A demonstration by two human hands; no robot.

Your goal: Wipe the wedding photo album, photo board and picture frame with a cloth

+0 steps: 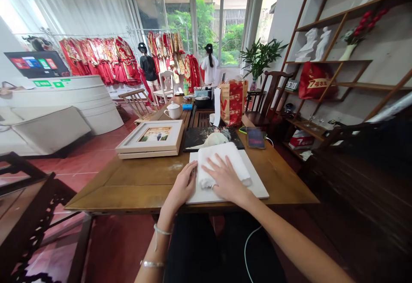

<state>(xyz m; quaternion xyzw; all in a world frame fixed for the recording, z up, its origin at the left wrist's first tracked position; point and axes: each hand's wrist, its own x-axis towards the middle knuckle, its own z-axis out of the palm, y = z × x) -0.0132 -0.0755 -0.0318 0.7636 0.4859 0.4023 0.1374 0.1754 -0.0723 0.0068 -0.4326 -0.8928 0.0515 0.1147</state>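
A folded white towel (225, 156) lies on a flat white board (257, 184) at the near edge of the wooden table (141, 180). My right hand (227, 180) rests flat on the towel, fingers spread and open. At the board's left edge sits my left hand (183, 186), its fingers curled against the edge of the board and the towel.
A stack of framed photos (151, 139) sits left of the board; behind it a dark picture panel (199, 137), a phone (255, 138), a white teapot (174, 110) and a red paper bag (234, 100). Two people stand far off by racks of red garments. Shelves stand at the right.
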